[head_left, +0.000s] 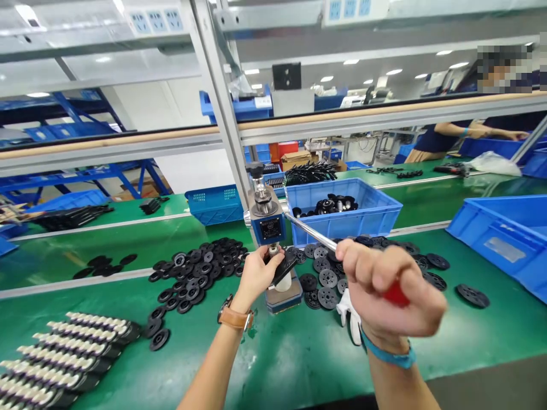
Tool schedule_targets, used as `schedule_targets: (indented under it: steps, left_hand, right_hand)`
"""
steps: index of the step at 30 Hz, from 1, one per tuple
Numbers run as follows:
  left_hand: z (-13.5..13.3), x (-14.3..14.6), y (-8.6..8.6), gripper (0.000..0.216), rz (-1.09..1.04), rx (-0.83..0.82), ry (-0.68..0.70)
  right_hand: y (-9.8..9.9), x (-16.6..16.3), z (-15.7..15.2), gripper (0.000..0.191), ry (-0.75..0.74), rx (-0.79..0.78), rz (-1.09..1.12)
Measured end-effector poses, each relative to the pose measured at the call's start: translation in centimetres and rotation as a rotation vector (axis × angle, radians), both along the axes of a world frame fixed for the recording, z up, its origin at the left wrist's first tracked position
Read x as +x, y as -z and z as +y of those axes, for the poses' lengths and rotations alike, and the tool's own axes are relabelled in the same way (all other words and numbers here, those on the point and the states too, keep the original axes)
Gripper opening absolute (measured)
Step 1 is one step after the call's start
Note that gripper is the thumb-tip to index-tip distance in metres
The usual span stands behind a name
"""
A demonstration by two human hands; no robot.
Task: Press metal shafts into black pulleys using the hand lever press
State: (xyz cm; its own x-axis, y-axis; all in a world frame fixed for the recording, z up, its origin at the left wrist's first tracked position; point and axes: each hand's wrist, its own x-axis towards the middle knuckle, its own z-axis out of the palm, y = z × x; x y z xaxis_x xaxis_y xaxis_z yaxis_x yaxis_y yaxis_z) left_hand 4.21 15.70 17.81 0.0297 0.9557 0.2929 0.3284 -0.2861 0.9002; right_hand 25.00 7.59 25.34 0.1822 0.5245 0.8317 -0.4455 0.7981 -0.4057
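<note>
A small blue hand press (269,225) stands on the green bench in front of me. My right hand (391,285) is wrapped round the end of its steel lever (314,232), where a bit of red grip shows between the fingers. My left hand (259,276) holds a black disc (285,270) tilted under the ram, thumb and fingers closed on its edge. A whitish round support (282,282) sits below the disc on the press base (284,299). A white glove (351,319) lies beside my right wrist.
Black round parts (192,279) are heaped left of the press, and larger black discs (328,278) lie to its right. Blue bins (346,219) stand behind and at right (504,245). Rows of white-topped parts (64,359) lie at front left. A co-worker's arm (459,130) shows far right.
</note>
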Motion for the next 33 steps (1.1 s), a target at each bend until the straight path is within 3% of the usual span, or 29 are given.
schedule_targets:
  steps: [3,5,7,9,11,14,19,24,27,31,33]
  left_hand:
    - [-2.4,-0.2,-0.1,0.022,-0.12,0.036,-0.045]
    - [-4.8,-0.4,0.5,0.03,-0.409,-0.016,-0.061]
    - [-7.3,-0.5,1.5,0.033,-0.763,-0.164,-0.016]
    - [-9.3,-0.4,2.6,0.025,-1.037,-0.328,0.024]
    - [-10.6,-0.3,3.6,0.015,-1.218,-0.463,0.027]
    - [-11.7,-0.3,4.6,0.022,-1.381,-0.596,-0.008]
    - [-12.7,-0.5,6.3,0.032,-1.482,-0.636,-0.036]
    - [-13.2,-0.2,8.0,0.023,-1.462,-0.662,-0.062]
    - [-13.2,0.2,8.5,0.019,-1.475,-0.676,-0.12]
    - [-13.8,1.5,9.0,0.013,-1.318,-0.628,-0.242]
    - [-14.2,2.1,9.4,0.019,-1.201,-0.611,-0.261]
  right_hand:
    - [-1.4,-0.2,-0.3,0.036,0.183,-0.099,-0.005]
    - [-0.3,-0.7,-0.8,0.047,0.351,-0.184,-0.113]
    - [2.4,-1.7,-1.6,0.051,0.417,-0.266,-0.313]
    - [5.7,-2.9,-2.5,0.051,0.393,-0.291,-0.558]
    - [8.7,-4.0,-3.3,0.056,0.383,-0.226,-0.748]
    - [11.7,-4.9,-4.2,0.063,0.416,-0.122,-0.884]
    - [13.7,-4.8,-5.1,0.053,0.496,-0.327,-0.864]
    - [14.9,-4.9,-5.6,0.067,0.392,-0.251,-0.894]
    - [15.7,-4.9,-5.7,0.06,0.386,-0.333,-0.902]
    - [16.3,-5.3,-6.0,0.075,0.342,-0.47,-0.896]
    - [16.5,-5.8,-6.1,0.068,0.309,-0.519,-0.853]
